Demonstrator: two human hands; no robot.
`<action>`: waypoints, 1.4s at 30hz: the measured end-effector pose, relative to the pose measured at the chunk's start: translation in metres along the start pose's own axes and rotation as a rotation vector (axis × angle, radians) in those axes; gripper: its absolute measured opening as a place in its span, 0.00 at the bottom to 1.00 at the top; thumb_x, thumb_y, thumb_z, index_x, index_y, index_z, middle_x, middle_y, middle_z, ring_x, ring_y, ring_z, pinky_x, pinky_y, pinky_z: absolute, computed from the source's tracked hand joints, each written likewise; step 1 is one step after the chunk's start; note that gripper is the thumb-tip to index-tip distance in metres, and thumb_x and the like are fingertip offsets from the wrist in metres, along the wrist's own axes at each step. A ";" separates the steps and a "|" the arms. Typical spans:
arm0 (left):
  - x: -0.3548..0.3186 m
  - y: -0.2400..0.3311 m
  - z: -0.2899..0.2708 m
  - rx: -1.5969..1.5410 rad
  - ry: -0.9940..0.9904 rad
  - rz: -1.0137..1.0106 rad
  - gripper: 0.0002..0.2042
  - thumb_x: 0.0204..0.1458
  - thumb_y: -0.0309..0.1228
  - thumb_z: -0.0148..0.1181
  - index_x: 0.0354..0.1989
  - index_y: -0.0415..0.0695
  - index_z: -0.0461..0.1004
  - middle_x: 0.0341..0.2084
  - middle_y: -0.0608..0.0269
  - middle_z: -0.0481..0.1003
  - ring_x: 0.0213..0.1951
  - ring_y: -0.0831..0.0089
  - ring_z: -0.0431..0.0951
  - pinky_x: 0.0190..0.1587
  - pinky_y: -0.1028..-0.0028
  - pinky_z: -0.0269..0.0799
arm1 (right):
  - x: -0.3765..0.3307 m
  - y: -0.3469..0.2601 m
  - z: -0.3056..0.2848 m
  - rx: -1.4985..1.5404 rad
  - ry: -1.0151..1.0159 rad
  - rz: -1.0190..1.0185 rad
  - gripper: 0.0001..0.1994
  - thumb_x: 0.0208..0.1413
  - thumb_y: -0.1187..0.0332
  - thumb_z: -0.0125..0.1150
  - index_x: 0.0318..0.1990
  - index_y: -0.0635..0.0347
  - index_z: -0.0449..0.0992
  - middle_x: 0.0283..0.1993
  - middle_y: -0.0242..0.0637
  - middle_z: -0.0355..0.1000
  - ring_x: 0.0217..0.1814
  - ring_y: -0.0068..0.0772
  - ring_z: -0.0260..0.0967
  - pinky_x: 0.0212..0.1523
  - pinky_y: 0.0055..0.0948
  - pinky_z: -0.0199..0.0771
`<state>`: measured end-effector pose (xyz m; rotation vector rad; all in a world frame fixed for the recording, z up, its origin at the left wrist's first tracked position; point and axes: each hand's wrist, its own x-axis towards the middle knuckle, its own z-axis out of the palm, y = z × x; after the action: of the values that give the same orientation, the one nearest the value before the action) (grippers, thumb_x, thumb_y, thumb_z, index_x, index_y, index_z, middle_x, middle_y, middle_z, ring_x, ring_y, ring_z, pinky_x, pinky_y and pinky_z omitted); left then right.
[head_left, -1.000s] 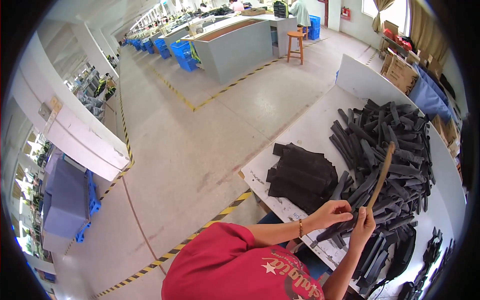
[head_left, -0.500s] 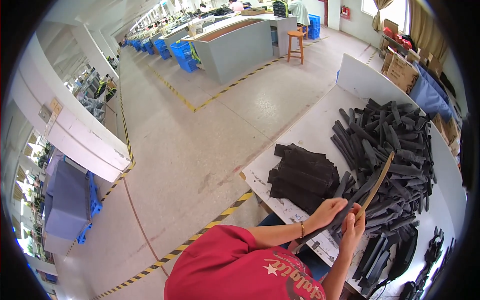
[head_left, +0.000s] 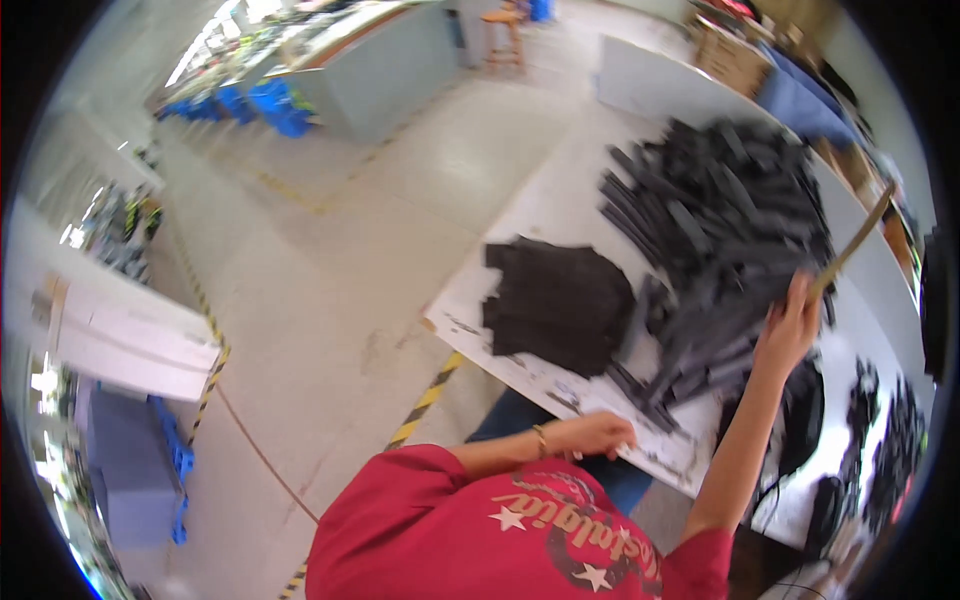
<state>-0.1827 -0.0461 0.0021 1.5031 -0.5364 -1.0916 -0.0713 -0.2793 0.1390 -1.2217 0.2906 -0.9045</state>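
Note:
My right hand (head_left: 790, 325) is closed round the lower end of a long, thin, tan wooden-looking stick (head_left: 858, 240). It reaches over the right side of a big heap of dark grey fabric strips or tubes (head_left: 715, 195), and the stick slants up to the right past the heap. By the table's near edge, my left hand (head_left: 600, 435) has its fingers curled together; what they hold, if anything, is hidden. A flat stack of black fabric pieces (head_left: 560, 305) lies on the white table (head_left: 530, 215), left of the heap. Several loose strips (head_left: 650, 400) spread toward the near edge.
A low grey panel (head_left: 680, 85) borders the table's far and right sides, with cardboard boxes (head_left: 735, 60) and blue cloth (head_left: 800, 95) beyond. More black pieces (head_left: 890, 440) lie at right. Across the aisle stand a grey workbench (head_left: 390, 75), blue crates (head_left: 280, 105) and a stool (head_left: 502, 40).
My hands have moved apart: the right with the stick outward to the right, the left back to the table's near edge. The strip between them is no longer there. The view has shifted.

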 end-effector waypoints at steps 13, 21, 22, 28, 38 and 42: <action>0.014 0.004 -0.103 0.873 0.983 0.589 0.08 0.40 0.24 0.66 0.29 0.43 0.74 0.26 0.64 0.71 0.30 0.67 0.72 0.33 0.70 0.69 | -0.053 0.036 -0.116 -0.788 -0.491 0.019 0.09 0.57 0.74 0.56 0.45 0.62 0.71 0.25 0.26 0.63 0.27 0.16 0.58 0.28 0.18 0.60; 0.019 -0.010 -0.132 0.912 0.945 0.512 0.06 0.38 0.25 0.66 0.26 0.45 0.75 0.30 0.65 0.74 0.37 0.66 0.72 0.42 0.68 0.65 | -0.091 0.026 -0.138 -1.011 -0.880 -0.187 0.08 0.51 0.73 0.60 0.39 0.60 0.75 0.29 0.43 0.72 0.29 0.44 0.71 0.29 0.36 0.69; 0.017 -0.007 -0.134 0.914 0.947 0.508 0.06 0.38 0.25 0.66 0.26 0.45 0.75 0.30 0.65 0.74 0.37 0.66 0.72 0.42 0.68 0.65 | -0.092 0.027 -0.139 -1.037 -0.913 -0.229 0.08 0.51 0.73 0.60 0.39 0.59 0.75 0.28 0.42 0.71 0.28 0.44 0.71 0.28 0.36 0.69; 0.005 0.014 -0.134 0.661 0.875 0.416 0.07 0.37 0.23 0.66 0.25 0.42 0.74 0.28 0.64 0.75 0.35 0.65 0.73 0.38 0.70 0.69 | -0.088 0.029 -0.125 -1.058 -1.011 -0.382 0.09 0.51 0.71 0.59 0.41 0.56 0.73 0.28 0.39 0.69 0.28 0.42 0.70 0.27 0.38 0.69; 0.018 0.035 -0.105 0.817 0.514 0.687 0.05 0.38 0.27 0.64 0.26 0.45 0.77 0.28 0.65 0.75 0.40 0.65 0.73 0.45 0.66 0.68 | -0.116 0.060 -0.080 -0.904 -1.023 -0.396 0.12 0.51 0.72 0.58 0.45 0.56 0.73 0.30 0.41 0.70 0.25 0.39 0.69 0.28 0.35 0.70; -0.003 0.079 -0.071 1.061 0.920 0.927 0.10 0.40 0.28 0.65 0.33 0.44 0.75 0.42 0.59 0.70 0.50 0.64 0.69 0.49 0.63 0.68 | -0.142 0.087 -0.076 -0.480 -0.960 0.298 0.15 0.56 0.73 0.56 0.51 0.60 0.71 0.26 0.32 0.68 0.23 0.22 0.61 0.26 0.24 0.64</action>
<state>-0.1051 -0.0269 0.0719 2.0327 -1.0352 0.7514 -0.1716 -0.2224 -0.0036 -1.8527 -0.1007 0.0832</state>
